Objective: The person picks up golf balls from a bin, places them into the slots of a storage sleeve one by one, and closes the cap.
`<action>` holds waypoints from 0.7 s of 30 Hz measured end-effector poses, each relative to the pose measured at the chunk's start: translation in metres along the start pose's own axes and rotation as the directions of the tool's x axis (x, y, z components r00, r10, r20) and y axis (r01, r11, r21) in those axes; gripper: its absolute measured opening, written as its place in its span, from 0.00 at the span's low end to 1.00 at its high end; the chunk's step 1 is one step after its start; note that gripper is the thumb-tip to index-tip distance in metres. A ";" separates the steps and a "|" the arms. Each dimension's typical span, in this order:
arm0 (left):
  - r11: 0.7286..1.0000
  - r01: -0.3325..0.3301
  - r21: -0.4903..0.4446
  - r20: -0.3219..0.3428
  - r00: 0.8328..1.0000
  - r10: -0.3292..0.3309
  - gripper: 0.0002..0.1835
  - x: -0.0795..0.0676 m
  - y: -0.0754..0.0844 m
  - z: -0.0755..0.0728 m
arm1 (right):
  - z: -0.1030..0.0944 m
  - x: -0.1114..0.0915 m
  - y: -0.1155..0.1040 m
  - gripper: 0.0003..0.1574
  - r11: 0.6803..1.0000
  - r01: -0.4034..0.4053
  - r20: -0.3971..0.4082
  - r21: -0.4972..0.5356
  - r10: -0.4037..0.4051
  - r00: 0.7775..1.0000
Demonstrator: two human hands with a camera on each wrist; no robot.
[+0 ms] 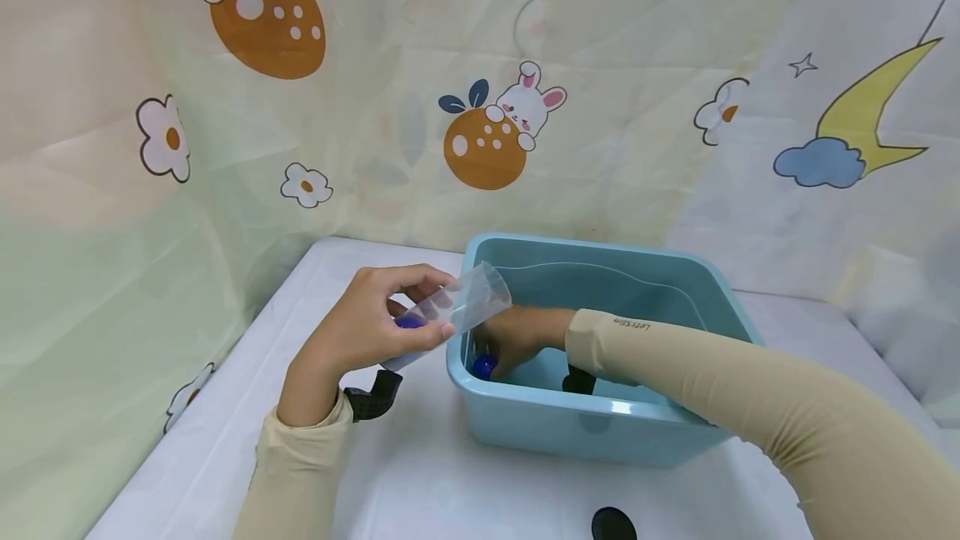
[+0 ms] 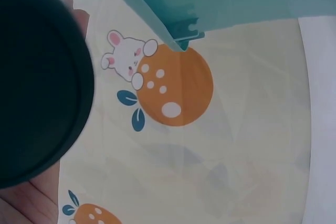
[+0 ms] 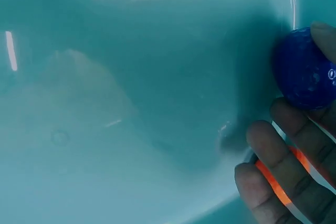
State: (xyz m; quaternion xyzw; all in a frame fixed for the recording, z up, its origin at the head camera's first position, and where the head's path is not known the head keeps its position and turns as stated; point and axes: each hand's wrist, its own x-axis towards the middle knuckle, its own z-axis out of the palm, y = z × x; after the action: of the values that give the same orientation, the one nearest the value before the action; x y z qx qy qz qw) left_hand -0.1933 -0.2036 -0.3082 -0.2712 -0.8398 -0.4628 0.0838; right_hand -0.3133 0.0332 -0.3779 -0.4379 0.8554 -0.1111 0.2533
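My left hand [image 1: 352, 327] holds a clear plastic cup [image 1: 483, 297] tilted, its mouth up and to the right beside the basin's rim. Through the cup's wall shows a blue ball [image 1: 409, 322] near the lower end. Down inside the light blue basin [image 1: 585, 432], my right hand [image 1: 521, 336] pinches a blue golf ball [image 3: 302, 69] between thumb and fingers, close to the basin's left wall. Behind its other fingers in the right wrist view, an orange thing [image 3: 278, 184] is partly hidden.
The basin stands on a white-covered table [image 1: 405, 473], with printed cloth [image 1: 615, 107] hanging behind and to the left. A black disc [image 1: 613, 523] lies at the table's front. In the left wrist view, a dark round shape [image 2: 42, 82] covers much of the left side.
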 end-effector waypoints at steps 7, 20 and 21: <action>1.000 0.006 -0.001 0.006 1.000 -0.006 0.21 0.001 0.000 0.001 | -0.007 -0.010 -0.016 0.32 1.000 -0.020 0.028 0.010 0.020 0.999; 1.000 0.010 0.005 0.019 1.000 -0.010 0.20 0.002 0.001 0.003 | -0.011 -0.021 0.000 0.30 1.000 -0.023 0.019 -0.020 0.023 1.000; 1.000 0.010 0.004 0.021 1.000 -0.010 0.20 0.003 0.001 0.003 | -0.015 -0.026 -0.007 0.31 0.999 -0.039 0.018 -0.016 0.040 0.999</action>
State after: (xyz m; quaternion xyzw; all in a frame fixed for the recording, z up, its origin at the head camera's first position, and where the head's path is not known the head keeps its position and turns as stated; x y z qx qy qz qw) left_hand -0.1945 -0.1997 -0.3080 -0.2717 -0.8429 -0.4586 0.0733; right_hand -0.3032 0.0496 -0.3533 -0.4239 0.8624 -0.0954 0.2599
